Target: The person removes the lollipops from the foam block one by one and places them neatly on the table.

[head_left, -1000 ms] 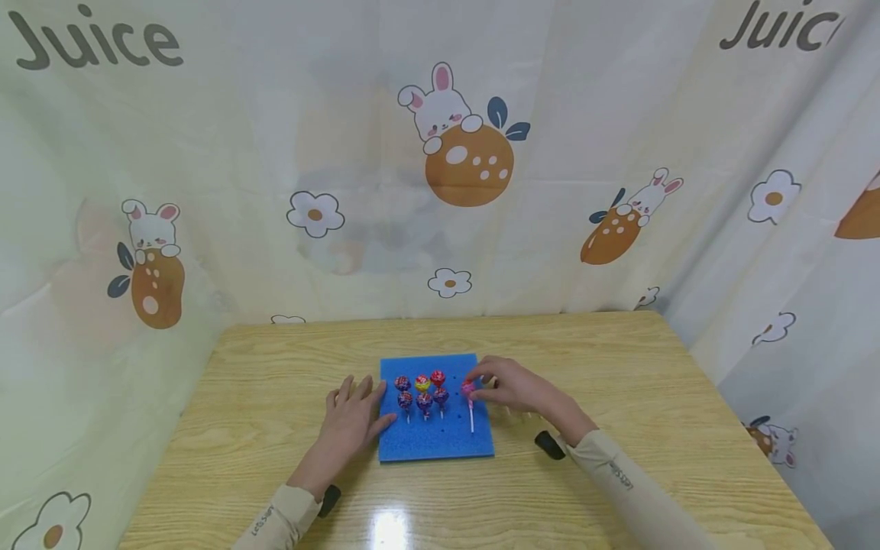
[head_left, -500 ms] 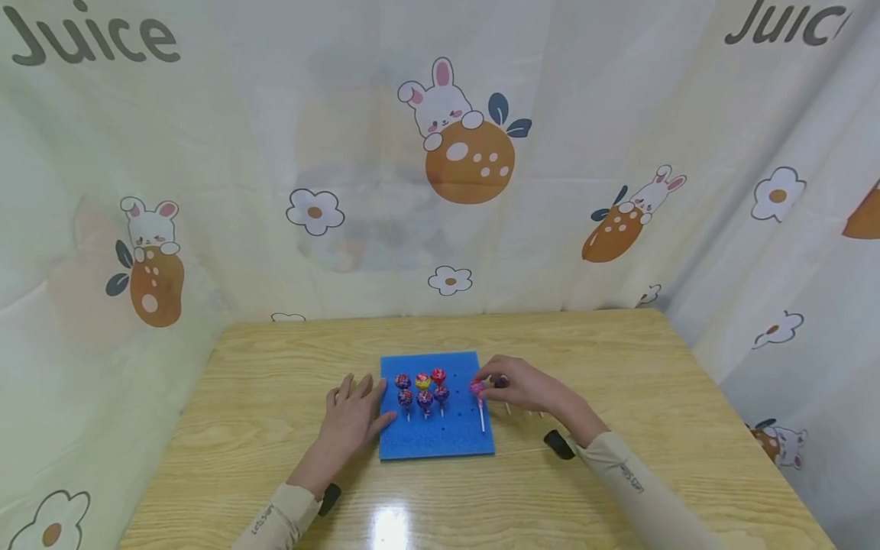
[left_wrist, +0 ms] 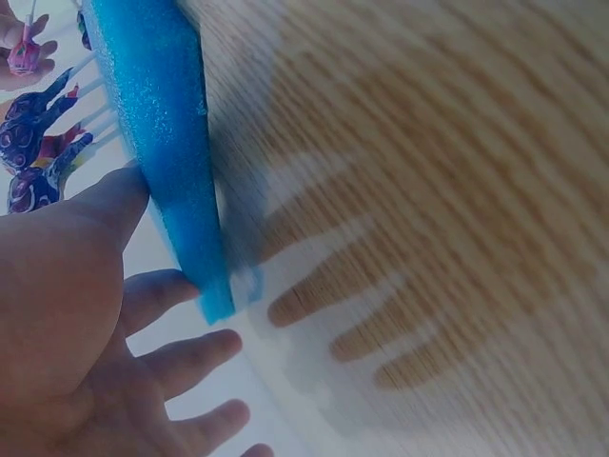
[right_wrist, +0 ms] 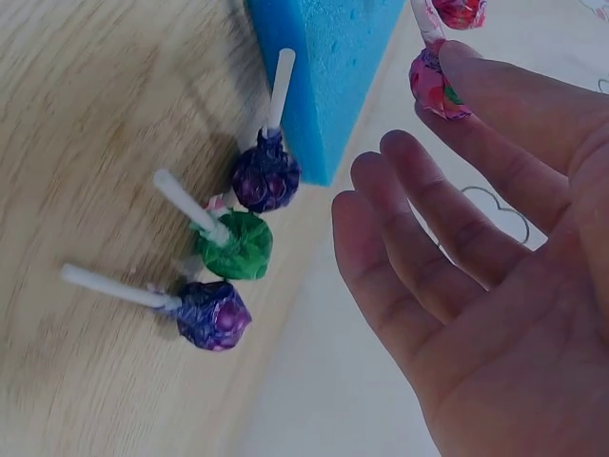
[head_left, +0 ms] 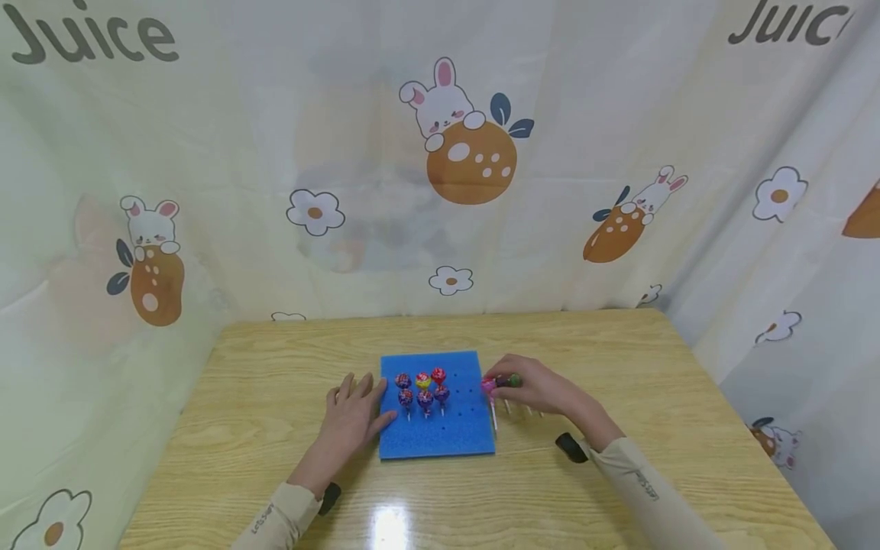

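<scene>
A blue foam board with small holes holds six... several lollipops upright, in two rows on its left half. My left hand rests at the board's left edge, fingers spread, thumb on the foam; the left wrist view shows thumb and a finger touching the board. By the right edge my right hand pinches a pink lollipop by its head between thumb and index finger, stick pointing down. In the right wrist view the pinched pink lollipop hangs from the fingertips of the hand, other fingers loosely extended.
Lying on the table right of the board are purple, green and another purple lollipop, partly under my right hand in the head view. A patterned curtain hangs behind the table.
My right hand has moved right with the pink lollipop, from over the board's right part to its right edge. The left hand stays in place.
</scene>
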Demonstrator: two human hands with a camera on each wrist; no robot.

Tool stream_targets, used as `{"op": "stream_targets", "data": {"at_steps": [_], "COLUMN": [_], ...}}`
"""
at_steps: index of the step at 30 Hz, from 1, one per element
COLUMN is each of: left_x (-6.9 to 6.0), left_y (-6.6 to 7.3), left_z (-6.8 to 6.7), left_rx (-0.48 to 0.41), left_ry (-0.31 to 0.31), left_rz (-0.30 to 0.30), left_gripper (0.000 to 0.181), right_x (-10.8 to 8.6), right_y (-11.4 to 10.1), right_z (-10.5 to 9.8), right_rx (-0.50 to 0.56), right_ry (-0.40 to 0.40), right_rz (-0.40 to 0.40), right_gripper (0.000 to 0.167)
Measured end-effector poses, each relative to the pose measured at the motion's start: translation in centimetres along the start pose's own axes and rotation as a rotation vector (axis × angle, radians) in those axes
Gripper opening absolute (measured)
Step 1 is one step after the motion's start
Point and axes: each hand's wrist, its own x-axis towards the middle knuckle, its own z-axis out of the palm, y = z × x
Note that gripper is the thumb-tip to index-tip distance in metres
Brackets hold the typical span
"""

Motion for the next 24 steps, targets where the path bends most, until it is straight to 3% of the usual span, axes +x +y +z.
{"op": "stream_targets", "data": {"at_steps": [12,24], "left_x": [0.1,-0.3], "left_y": [0.2,0.1], "left_z": [-0.1,-0.1], "left_rx": [0.008,0.0], "left_ry": [0.002,0.01], "left_rz": [0.009,0.016], "left_gripper": [0.063,0.063], "right_x": [-1.5,-2.6], "right_y": [1.4,2.6], "right_z": [-1.5,-3.6], "right_rx": [-0.007,-0.01], "right_ry": [0.036,0.029], "right_rz": [-0.003,0.092], "right_gripper": [0.026,0.029]}}
